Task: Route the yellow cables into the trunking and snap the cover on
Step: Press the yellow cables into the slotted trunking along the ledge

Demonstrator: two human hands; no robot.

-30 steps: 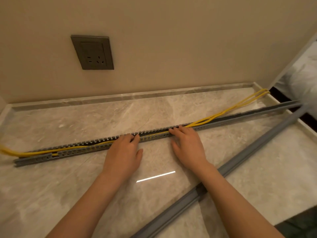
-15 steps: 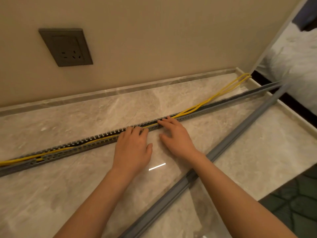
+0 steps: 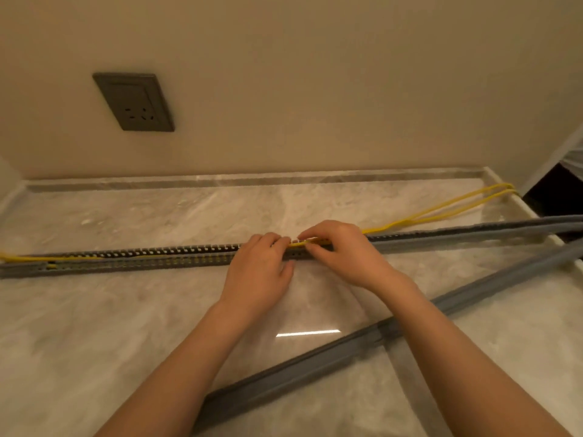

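Note:
A long grey slotted trunking [image 3: 142, 258] lies across the marble surface from left to right. Yellow cables [image 3: 441, 209] lie inside its left half, leave it at the middle and loop away to the back right corner. My left hand [image 3: 260, 271] rests on the trunking at its middle, fingers bent over the top. My right hand [image 3: 342, 250] is beside it, thumb and fingers pinching the yellow cables just above the channel. The grey cover [image 3: 347, 348] lies loose and diagonal on the surface, running under my right forearm.
A dark wall socket [image 3: 134, 102] sits on the beige wall behind. The marble surface [image 3: 94, 326] has a raised lip at the back and at the right edge, where there is a dark gap [image 3: 549, 190].
My hands have come together at the trunking's middle. The right hand went from lying flat on the trunking to pinching the cables. The camera has swung back left.

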